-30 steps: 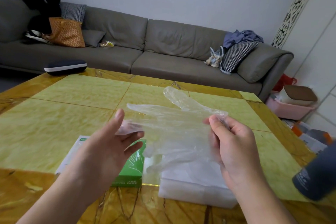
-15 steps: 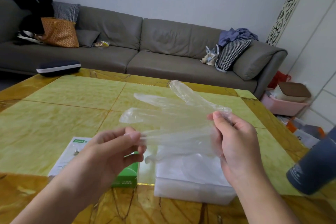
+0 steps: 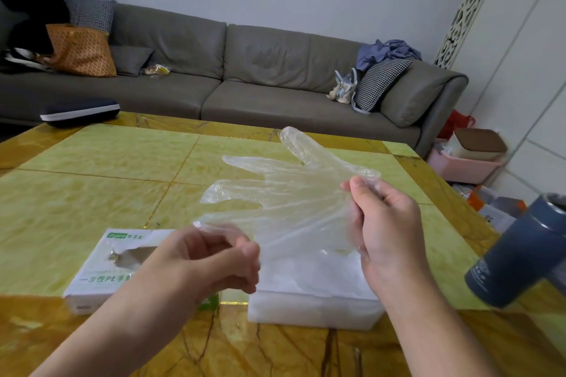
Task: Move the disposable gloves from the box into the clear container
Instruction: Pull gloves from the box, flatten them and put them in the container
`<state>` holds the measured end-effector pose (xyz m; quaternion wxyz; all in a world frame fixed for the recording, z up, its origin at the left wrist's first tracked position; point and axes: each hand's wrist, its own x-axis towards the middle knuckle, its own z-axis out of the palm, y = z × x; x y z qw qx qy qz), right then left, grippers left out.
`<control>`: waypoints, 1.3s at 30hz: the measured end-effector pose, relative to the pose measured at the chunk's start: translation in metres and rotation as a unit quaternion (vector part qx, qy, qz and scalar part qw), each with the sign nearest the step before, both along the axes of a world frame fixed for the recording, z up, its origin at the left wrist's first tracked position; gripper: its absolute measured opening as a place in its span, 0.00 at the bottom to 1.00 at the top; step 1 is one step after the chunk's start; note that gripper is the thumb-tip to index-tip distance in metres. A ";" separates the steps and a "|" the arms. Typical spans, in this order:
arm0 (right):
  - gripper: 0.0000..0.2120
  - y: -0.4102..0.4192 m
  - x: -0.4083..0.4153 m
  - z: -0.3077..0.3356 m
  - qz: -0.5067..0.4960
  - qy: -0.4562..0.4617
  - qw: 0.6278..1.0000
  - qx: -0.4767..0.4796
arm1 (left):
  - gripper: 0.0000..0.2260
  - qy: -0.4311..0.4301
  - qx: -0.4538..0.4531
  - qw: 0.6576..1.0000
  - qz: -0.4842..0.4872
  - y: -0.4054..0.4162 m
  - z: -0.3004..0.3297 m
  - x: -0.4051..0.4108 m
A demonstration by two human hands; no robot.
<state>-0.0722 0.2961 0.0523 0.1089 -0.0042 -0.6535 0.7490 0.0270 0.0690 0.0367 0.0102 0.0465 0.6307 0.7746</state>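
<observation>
Now: glove (image 3: pixel 284 193) stretched in air between both hands, above clear container (image 3: pixel 312 306). Right hand (image 3: pixel 386 223) pinches cuff edge; left hand (image 3: pixel 214 257) pinches glove-finger end, fingers curled. Box (image 3: pixel 104 266) just left of left-hand fingers. Risks, judged: film tears if pulled tighter (thin, slippery); slips from pinch, drifts past container beneath fingers.
</observation>
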 end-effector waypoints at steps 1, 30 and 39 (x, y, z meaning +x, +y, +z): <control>0.11 0.002 -0.001 0.001 -0.007 -0.002 1.000 -0.002 | 0.15 -0.008 0.024 1.000 -0.005 -0.001 0.000 -0.001; 0.13 0.044 -0.007 -0.026 0.002 -0.092 0.911 0.401 | 0.24 -0.036 -0.726 0.679 -0.104 0.107 0.020 -0.059; 0.20 0.052 -0.009 -0.033 -0.063 -0.051 0.797 0.599 | 0.33 -0.038 -0.739 0.657 -0.144 0.089 0.014 -0.073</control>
